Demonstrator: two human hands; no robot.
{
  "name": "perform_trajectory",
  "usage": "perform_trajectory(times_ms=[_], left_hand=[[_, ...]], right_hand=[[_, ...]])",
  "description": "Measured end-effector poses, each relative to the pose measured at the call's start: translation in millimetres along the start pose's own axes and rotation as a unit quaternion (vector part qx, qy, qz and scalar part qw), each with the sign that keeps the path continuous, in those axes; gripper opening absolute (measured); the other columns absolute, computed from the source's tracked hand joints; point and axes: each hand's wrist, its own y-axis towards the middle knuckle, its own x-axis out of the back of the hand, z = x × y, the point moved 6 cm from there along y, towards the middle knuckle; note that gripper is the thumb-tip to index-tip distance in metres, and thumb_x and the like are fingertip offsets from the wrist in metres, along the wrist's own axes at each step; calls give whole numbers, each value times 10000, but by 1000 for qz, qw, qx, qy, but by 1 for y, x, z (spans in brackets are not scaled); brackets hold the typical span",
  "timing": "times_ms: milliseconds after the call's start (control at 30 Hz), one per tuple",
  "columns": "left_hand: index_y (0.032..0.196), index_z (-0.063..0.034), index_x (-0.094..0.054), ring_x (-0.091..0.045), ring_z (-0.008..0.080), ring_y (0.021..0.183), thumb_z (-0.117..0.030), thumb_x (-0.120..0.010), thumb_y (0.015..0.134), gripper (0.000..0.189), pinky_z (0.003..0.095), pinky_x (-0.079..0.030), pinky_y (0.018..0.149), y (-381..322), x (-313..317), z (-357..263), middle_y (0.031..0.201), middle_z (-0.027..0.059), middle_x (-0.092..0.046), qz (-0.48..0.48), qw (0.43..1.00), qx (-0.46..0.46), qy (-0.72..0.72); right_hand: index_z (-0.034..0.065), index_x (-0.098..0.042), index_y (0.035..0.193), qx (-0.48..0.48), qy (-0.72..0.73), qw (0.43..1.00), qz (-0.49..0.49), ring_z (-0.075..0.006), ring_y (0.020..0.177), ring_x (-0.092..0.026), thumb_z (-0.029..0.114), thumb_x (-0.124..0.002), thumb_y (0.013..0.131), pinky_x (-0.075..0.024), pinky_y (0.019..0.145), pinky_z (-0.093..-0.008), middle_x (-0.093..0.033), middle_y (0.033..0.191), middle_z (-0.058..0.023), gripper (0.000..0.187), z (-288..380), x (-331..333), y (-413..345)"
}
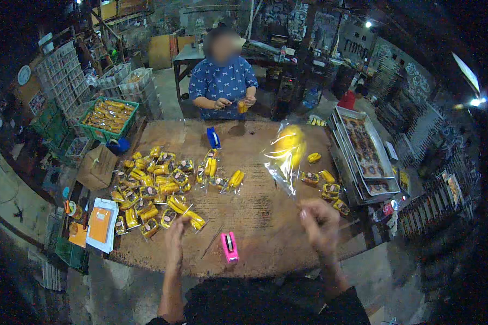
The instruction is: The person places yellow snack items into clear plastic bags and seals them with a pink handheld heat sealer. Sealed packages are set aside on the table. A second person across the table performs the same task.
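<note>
My right hand (pixel 320 222), blurred, has its fingers closed at the narrow end of a clear plastic bag (pixel 288 152). Yellow bread fills the far end of that bag, which is blurred and appears raised above the table. My left hand (pixel 178 233) is at the near edge of a pile of wrapped yellow breads (pixel 158 178), its fingertips beside a long wrapped bread (pixel 196 220). A thin pale strip shows at those fingertips; whether they grip it is unclear. Between my hands lie a pink tape dispenser (pixel 229 248) and a thin stick (pixel 212 242).
Opposite stands a person (pixel 223 81) holding a small wrapped item. A blue tape dispenser (pixel 213 138) sits near the far edge. Stacked metal trays (pixel 366 142) rise at right. At left are a green crate (pixel 110 118), a cardboard box (pixel 97 166) and papers (pixel 101 224).
</note>
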Motion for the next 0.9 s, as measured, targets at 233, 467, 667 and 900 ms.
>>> perform_trajectory(times_ms=[233, 467, 667, 900], left_hand=[[1278, 44, -647, -634, 219, 1167, -213, -545, 1047, 360, 356, -485, 1035, -28, -3, 76, 1222, 135, -700, 45, 986, 157, -41], [1283, 12, -656, -649, 211, 1155, -200, -543, 1041, 341, 356, -506, 1013, -20, -9, 95, 1237, 112, -697, 93, 983, 152, -50], [1279, -4, -654, -662, 196, 1122, -189, -518, 1056, 320, 362, -521, 983, -10, -5, 111, 1214, 101, -704, 78, 970, 184, -136], [1404, -42, -533, -670, 263, 1107, -468, -391, 1083, 551, 439, -540, 981, -34, -41, 85, 1316, 136, -658, 115, 884, 323, -319]], right_hand=[[-4, -742, 1053, -63, -33, 994, -86, -53, 670, -559, 43, -691, 955, -430, 594, -215, -676, 828, 5, 121, -12, -19, -12], [-18, -722, 1067, -69, -75, 991, -85, -56, 664, -545, 23, -647, 973, -445, 589, -235, -664, 823, -4, 127, -18, -34, -25], [-17, -746, 1061, -57, -140, 985, -84, -153, 707, -671, 11, -650, 945, -543, 676, -301, -752, 895, -104, 153, -7, -30, -32], [2, -732, 1071, -59, -91, 993, -53, -105, 640, -606, 7, -632, 954, -481, 585, -275, -655, 750, -28, 154, -24, -43, -76]])
